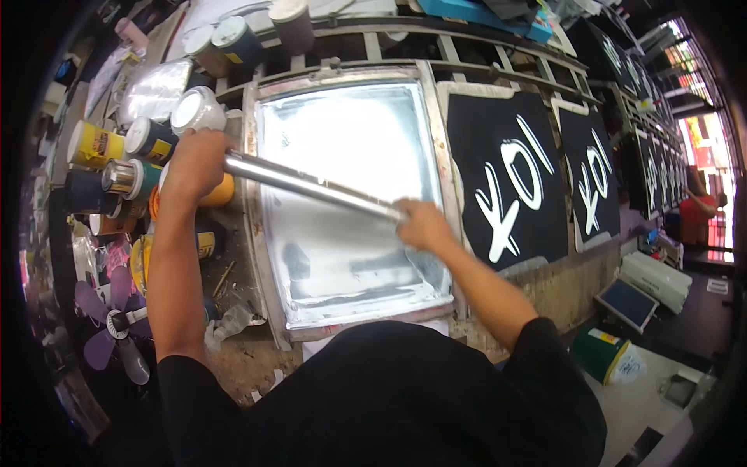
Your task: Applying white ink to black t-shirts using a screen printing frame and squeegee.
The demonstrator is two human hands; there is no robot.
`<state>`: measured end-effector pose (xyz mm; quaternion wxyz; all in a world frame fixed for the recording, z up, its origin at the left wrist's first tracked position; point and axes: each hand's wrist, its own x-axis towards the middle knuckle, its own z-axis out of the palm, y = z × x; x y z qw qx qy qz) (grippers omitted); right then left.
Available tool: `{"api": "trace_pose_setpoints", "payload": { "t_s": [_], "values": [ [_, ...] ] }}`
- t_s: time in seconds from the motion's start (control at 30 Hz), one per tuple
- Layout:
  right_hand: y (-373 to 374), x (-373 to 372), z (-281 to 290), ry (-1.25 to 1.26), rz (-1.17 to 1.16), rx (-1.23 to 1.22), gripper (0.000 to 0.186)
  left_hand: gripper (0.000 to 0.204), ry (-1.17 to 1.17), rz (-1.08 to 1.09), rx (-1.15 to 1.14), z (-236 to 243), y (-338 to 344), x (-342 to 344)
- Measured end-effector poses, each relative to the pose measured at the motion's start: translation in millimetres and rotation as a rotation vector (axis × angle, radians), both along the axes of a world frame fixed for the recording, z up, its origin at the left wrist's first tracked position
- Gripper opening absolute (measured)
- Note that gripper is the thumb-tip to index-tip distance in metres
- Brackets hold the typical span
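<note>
A long silver squeegee (307, 185) slants across a screen-printing frame (440, 140), its left end farther from me than its right. My left hand (198, 163) is closed round the left end, just past the frame's left rail. Near the right rail, my right hand (424, 226) grips the other end. The screen mesh (327, 268) below is coated with white ink, brightest and thickest-looking toward the far side. Whether the squeegee's blade touches the mesh I cannot tell. What lies under the frame is hidden.
Right of the frame lie black fabric panels (486, 132) with white brush-style lettering. Several ink tubs (148, 140) crowd the left, above a purple fan (117, 323). A metal rail (467, 54) runs behind. A green bucket (599, 354) stands lower right; a person in red (698, 210) is farther off.
</note>
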<state>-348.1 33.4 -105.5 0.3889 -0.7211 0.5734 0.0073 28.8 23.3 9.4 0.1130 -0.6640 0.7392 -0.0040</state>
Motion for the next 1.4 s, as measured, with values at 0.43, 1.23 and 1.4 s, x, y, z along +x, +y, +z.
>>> {"api": "trace_pose_setpoints", "payload": {
  "t_s": [0.43, 1.23, 1.4],
  "values": [
    [-133.4, -18.8, -93.3, 0.166, 0.212, -0.697, 0.039, 0.023, 0.108, 0.083, -0.293, -137.1, 0.1, -24.0],
    [-257.1, 33.7, -20.0, 0.042, 0.539, -0.593, 0.046, 0.029, 0.241, 0.472, 0.032, -147.1, -55.0, 8.2],
    [-196.4, 26.7, -11.3, -0.005, 0.799, -0.473, 0.04, 0.024, 0.374, 0.557, 0.169, -121.5, 85.4, -49.6]
  ]
}}
